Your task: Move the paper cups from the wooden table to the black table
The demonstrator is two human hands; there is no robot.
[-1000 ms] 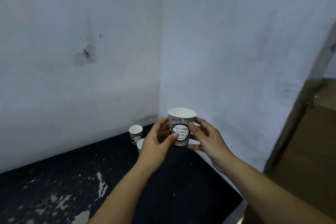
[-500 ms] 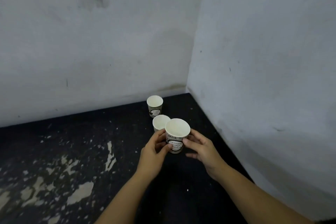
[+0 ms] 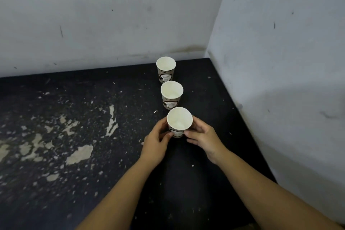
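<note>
We see both hands, left (image 3: 155, 144) and right (image 3: 204, 139), clasping upright 3rd paper cup (image 3: 179, 122) from either side, on black desk (image 3: 205, 89), in line with 2 others.

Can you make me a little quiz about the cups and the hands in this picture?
1. How many paper cups stand on the black table?
2. True or false: the nearest cup lies on its side.
3. Which hands touch the nearest cup? A: left hand only. B: right hand only. C: both.

Key: 1. Three: the nearest cup, the middle cup and the far cup. 2. False, it is upright. 3. C.
</note>
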